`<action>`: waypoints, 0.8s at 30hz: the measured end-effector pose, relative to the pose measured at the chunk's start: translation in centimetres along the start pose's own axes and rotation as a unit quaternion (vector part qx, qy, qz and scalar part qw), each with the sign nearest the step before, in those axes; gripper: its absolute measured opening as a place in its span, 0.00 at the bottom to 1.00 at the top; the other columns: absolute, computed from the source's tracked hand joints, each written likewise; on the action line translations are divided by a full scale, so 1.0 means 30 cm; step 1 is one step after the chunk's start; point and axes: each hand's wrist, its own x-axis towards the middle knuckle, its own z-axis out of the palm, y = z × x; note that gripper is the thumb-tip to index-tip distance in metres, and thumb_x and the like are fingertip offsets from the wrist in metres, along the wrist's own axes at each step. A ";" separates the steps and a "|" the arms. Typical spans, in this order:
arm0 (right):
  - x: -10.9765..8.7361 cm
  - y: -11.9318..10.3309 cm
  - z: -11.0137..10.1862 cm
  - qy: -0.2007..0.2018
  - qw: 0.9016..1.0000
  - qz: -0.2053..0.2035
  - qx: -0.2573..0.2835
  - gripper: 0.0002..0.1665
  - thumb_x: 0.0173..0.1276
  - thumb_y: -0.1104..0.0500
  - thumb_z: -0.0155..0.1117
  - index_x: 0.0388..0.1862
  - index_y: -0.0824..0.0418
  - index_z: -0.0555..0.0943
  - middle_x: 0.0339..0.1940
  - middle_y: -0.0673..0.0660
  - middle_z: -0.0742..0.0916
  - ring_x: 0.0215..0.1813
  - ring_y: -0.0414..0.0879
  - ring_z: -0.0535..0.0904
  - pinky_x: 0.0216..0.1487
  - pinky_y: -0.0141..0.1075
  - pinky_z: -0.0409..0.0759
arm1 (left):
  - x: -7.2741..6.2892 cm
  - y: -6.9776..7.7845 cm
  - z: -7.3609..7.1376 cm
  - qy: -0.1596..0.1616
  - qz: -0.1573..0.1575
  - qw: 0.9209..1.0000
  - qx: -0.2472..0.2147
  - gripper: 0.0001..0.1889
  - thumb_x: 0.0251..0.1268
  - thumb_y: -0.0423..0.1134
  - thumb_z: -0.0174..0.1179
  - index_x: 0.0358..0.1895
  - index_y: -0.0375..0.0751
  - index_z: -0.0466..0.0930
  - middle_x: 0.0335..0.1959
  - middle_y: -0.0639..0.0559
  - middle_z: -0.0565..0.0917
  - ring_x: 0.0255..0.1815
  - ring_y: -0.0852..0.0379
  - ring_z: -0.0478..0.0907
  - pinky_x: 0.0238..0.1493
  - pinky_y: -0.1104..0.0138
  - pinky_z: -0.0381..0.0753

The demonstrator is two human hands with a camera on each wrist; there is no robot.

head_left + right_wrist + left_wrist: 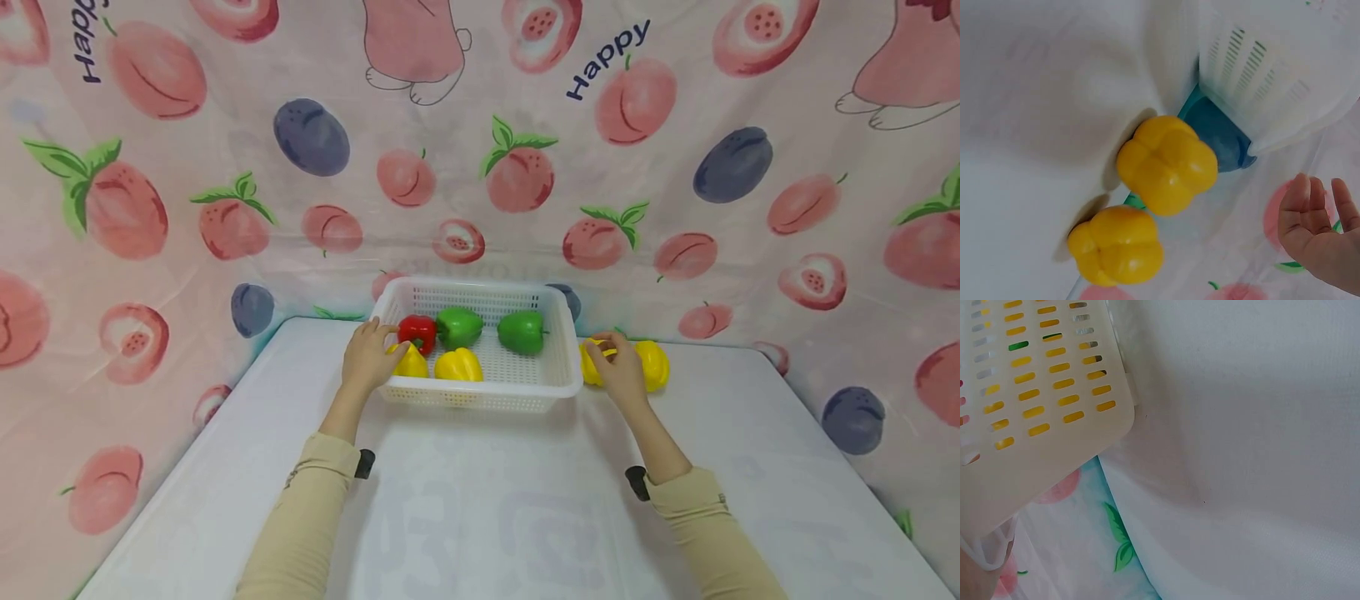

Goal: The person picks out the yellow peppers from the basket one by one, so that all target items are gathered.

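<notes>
A white slotted plastic basket [480, 392] stands toward the back of the table. Inside it lie a red bell pepper [417, 332], two green bell peppers [459, 326] and two yellow ones [459, 365]. My left hand [366, 354] reaches over the basket's left rim, thumb near the left yellow pepper and fingers toward the red one; the left wrist view shows mostly the basket wall [1054, 444]. Right of the basket, two more yellow bell peppers [1169, 165] sit on the table. My right hand [618, 367] hovers by the nearer one, fingers loosely bent and holding nothing.
The white table [480, 500] extends in front of the basket. Behind and at the sides hangs a pink fruit-print cloth [450, 125], close to the basket's back. Dark bands [365, 463] circle both wrists.
</notes>
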 end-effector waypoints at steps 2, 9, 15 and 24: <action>-0.002 -0.015 0.011 -0.003 1.000 -0.002 0.003 0.21 0.71 0.55 0.53 0.55 0.69 0.73 0.46 0.68 0.81 0.41 0.55 0.75 0.35 0.25 0.71 | -0.002 0.000 -0.003 0.000 -0.001 1.000 0.000 0.26 0.68 0.50 0.51 0.63 0.38 0.69 0.73 0.35 0.57 0.74 0.36 0.50 0.73 0.43 0.49; -0.004 -0.052 0.049 -0.008 1.000 -0.010 0.005 0.21 0.71 0.55 0.55 0.56 0.67 0.74 0.44 0.66 0.81 0.41 0.53 0.75 0.34 0.25 0.72 | -0.003 -0.005 -0.004 -0.003 -0.002 1.000 0.001 0.27 0.68 0.51 0.51 0.63 0.38 0.68 0.73 0.35 0.57 0.74 0.36 0.50 0.73 0.42 0.49; -0.001 -0.085 0.086 -0.010 1.000 -0.021 0.009 0.20 0.70 0.56 0.56 0.56 0.66 0.75 0.44 0.65 0.81 0.40 0.53 0.75 0.37 0.28 0.73 | 0.000 -0.004 -0.002 0.000 0.001 1.000 -0.001 0.27 0.68 0.51 0.51 0.64 0.38 0.68 0.73 0.34 0.57 0.74 0.36 0.50 0.73 0.42 0.48; 0.001 -0.114 0.144 -0.036 0.998 -0.043 -0.001 0.18 0.69 0.58 0.57 0.54 0.66 0.75 0.44 0.64 0.80 0.41 0.53 0.75 0.41 0.36 0.75 | 0.000 -0.010 0.007 0.002 -0.001 1.000 -0.008 0.26 0.68 0.50 0.51 0.63 0.38 0.69 0.73 0.35 0.57 0.74 0.36 0.49 0.73 0.43 0.49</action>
